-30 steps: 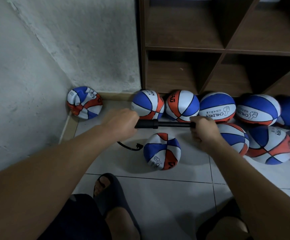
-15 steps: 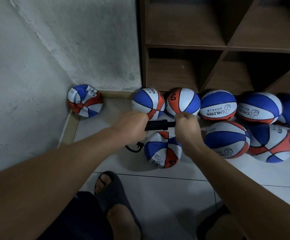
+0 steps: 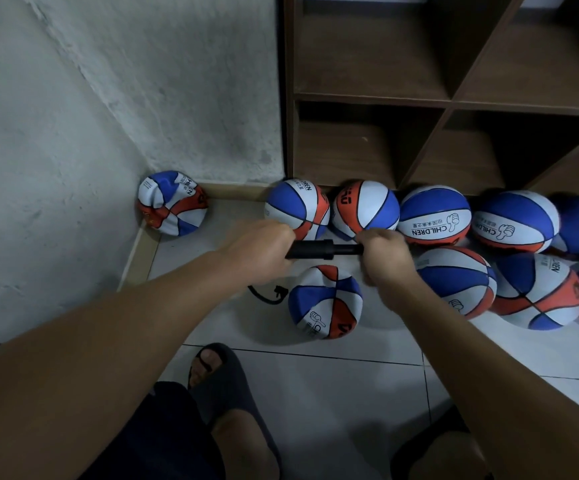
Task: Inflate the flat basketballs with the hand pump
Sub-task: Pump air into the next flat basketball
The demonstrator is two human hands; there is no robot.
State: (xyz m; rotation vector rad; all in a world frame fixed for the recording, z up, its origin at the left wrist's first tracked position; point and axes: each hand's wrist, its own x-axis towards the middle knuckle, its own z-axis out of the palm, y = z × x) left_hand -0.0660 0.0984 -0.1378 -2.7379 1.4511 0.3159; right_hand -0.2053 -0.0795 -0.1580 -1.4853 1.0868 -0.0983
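Note:
I hold a black hand pump (image 3: 322,250) level above the floor. My left hand (image 3: 258,252) grips its barrel, and my right hand (image 3: 383,256) grips the handle end, drawn a short way out. A thin black hose (image 3: 265,295) curls from under my left hand toward a dented blue, white and orange basketball (image 3: 326,301) lying just below the pump. Where the hose meets that ball is hidden. A second crumpled ball (image 3: 172,202) sits in the wall corner at the left.
Several rounder basketballs (image 3: 435,214) line the foot of a brown cubby shelf (image 3: 447,102) and spread to the right. White tiled floor (image 3: 333,382) lies in front. My sandalled foot (image 3: 219,372) is near the bottom centre. Rough grey walls close off the left.
My right hand pushed the handle in toward the left hand, then pulled it slightly back out. The left hand and the dented ball stayed about where they were.

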